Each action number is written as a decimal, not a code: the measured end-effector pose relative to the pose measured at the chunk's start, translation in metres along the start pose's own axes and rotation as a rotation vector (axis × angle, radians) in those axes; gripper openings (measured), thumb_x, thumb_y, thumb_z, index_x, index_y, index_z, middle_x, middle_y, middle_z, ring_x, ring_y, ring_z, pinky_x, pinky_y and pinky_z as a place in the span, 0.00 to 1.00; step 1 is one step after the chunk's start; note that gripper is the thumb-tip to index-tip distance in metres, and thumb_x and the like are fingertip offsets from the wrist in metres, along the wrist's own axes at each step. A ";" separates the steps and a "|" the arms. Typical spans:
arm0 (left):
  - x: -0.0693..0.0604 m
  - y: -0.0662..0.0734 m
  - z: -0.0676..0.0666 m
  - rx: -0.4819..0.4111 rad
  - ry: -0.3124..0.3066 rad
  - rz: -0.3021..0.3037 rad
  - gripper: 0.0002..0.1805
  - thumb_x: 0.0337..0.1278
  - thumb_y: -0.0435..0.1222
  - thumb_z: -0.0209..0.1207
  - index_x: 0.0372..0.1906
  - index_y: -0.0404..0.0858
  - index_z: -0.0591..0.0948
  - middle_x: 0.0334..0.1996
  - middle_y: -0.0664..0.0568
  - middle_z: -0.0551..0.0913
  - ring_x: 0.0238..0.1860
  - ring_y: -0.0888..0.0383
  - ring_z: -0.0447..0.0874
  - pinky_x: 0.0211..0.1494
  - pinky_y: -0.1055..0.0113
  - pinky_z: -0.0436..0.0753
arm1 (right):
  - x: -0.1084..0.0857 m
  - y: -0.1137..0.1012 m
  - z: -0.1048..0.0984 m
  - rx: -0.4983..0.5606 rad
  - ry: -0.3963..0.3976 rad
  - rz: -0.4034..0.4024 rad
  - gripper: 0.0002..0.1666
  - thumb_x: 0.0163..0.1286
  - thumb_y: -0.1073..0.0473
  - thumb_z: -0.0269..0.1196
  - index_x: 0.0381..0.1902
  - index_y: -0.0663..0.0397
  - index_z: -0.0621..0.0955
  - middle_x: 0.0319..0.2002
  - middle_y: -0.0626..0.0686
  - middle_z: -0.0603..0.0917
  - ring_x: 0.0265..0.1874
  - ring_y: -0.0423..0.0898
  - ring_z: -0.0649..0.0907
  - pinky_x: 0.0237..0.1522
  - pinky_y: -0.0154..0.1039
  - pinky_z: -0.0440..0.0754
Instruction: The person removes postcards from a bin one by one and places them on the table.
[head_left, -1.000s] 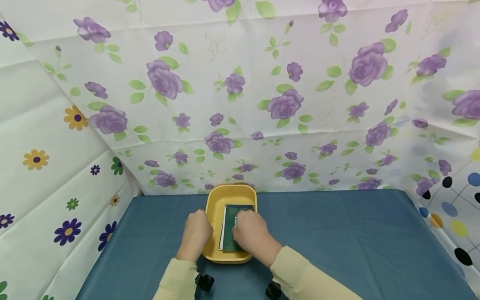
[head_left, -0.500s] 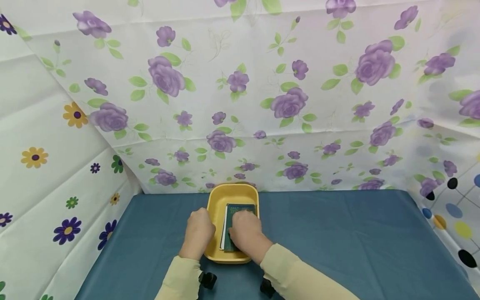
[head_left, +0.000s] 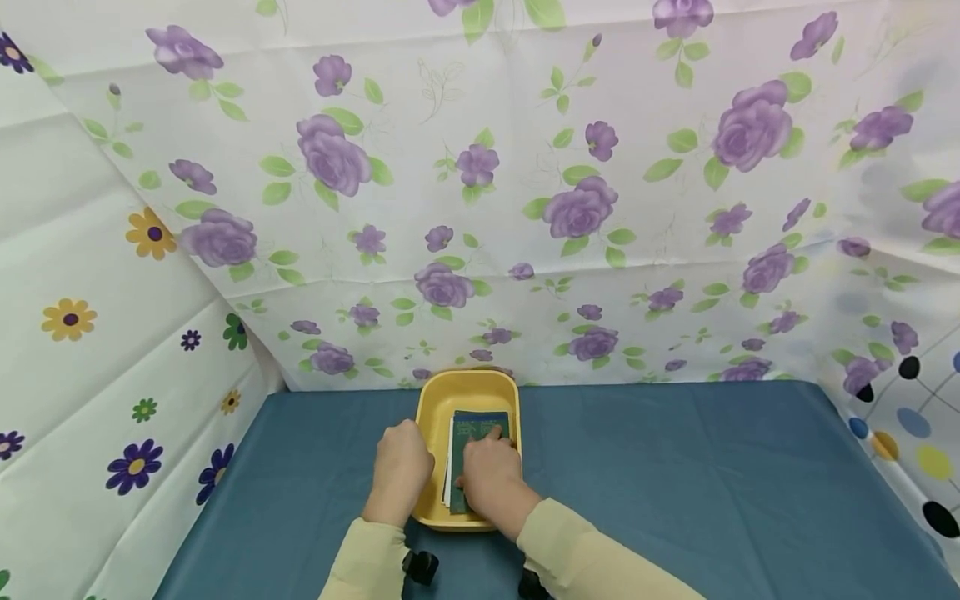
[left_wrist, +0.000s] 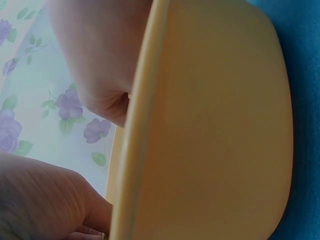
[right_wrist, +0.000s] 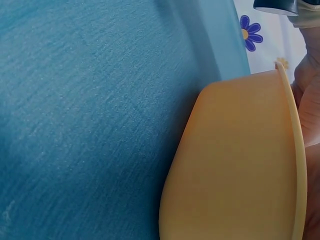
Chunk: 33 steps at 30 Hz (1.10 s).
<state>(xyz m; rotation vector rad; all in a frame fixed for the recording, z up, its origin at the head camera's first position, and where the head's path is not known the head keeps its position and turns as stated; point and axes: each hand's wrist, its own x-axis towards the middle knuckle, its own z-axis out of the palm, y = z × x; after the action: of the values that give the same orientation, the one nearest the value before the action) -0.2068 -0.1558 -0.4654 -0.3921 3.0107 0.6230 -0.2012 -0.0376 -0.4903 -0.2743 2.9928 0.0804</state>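
In the head view a yellow plastic tub (head_left: pixel 467 381) stands on the table, with a green booklet (head_left: pixel 471 427) lying in it. A white-edged sheet or second booklet (head_left: pixel 447 479) peeks out at the green one's left edge. My left hand (head_left: pixel 401 468) grips the tub's left rim with curled fingers. Over the green booklet lies my right hand (head_left: pixel 492 477), index finger stretched forward on the cover and thumb near its left edge. The left wrist view shows my left hand (left_wrist: pixel 47 200) at the rim and my right hand (left_wrist: pixel 102 55) inside; the booklets are hidden there.
A blue cloth (head_left: pixel 660 467) covers the table. Behind it hangs a white sheet with purple flowers (head_left: pixel 585 204), and patterned sheets close off both sides. Small black cameras (head_left: pixel 421 567) sit on my wrists.
My right hand has shifted left over the booklet, and its index finger has stretched out from the curled fist. The green booklet has slid slightly toward me. My left hand stays at the rim.
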 end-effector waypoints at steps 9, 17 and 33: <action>-0.001 -0.003 -0.001 -0.011 0.002 0.004 0.03 0.53 0.27 0.56 0.29 0.30 0.79 0.16 0.46 0.76 0.15 0.54 0.77 0.13 0.68 0.71 | 0.002 -0.002 0.002 0.057 0.039 0.037 0.50 0.46 0.26 0.62 0.57 0.56 0.77 0.58 0.66 0.76 0.37 0.54 0.85 0.17 0.39 0.79; -0.001 -0.003 -0.002 -0.030 0.000 0.023 0.02 0.53 0.27 0.56 0.30 0.30 0.78 0.16 0.46 0.75 0.14 0.55 0.76 0.13 0.69 0.70 | 0.005 0.001 0.005 0.076 0.065 -0.028 0.35 0.44 0.24 0.63 0.07 0.47 0.72 0.12 0.50 0.73 0.15 0.47 0.74 0.26 0.39 0.79; 0.002 -0.001 -0.001 -0.020 -0.011 -0.006 0.05 0.53 0.27 0.56 0.34 0.29 0.79 0.19 0.44 0.79 0.14 0.55 0.77 0.12 0.69 0.70 | 0.002 0.001 -0.001 0.175 0.056 0.023 0.26 0.38 0.32 0.72 0.17 0.46 0.79 0.12 0.46 0.74 0.12 0.42 0.74 0.13 0.35 0.72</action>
<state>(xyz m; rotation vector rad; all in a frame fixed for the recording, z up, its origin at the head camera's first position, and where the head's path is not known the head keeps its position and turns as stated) -0.2086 -0.1574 -0.4652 -0.3974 2.9943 0.6535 -0.2036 -0.0368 -0.4891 -0.2257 3.0328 -0.1894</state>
